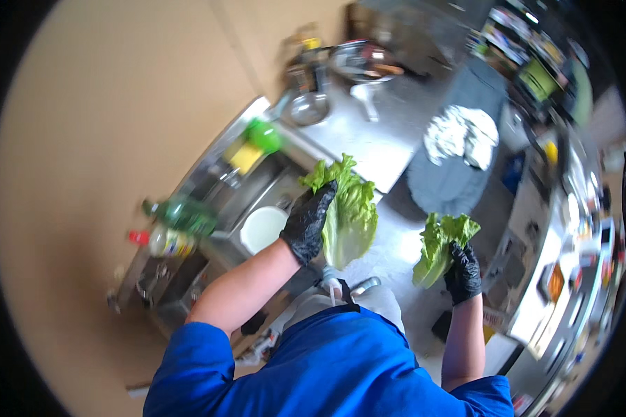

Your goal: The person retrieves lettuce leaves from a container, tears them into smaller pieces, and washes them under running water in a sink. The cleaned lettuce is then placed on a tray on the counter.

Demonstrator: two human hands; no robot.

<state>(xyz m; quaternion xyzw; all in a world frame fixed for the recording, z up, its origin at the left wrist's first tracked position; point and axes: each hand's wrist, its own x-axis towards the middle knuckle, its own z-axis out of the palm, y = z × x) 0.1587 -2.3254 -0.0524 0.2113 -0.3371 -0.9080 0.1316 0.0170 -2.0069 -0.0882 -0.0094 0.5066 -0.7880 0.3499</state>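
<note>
My left hand (309, 221), in a black glove, grips a large green lettuce leaf (350, 224) by its side, with the frilled top pointing away from me. A smaller lettuce leaf (434, 256) is pinched in my right hand (464, 273), also gloved in black. Both leaves are up in the air in front of my body, well apart from each other. Left of my left hand is a white bowl (263, 229) in the metal sink (229, 211). My left fingertips are partly hidden behind the leaf.
A green plastic bottle (185, 215) and a red-capped bottle (169, 243) stand at the sink's left side. A yellow sponge (244, 158) and a green bottle (263, 136) are at its far end. Ahead, another person (448, 182) in grey bears a white cloth-like bundle (461, 136). Counters line the right.
</note>
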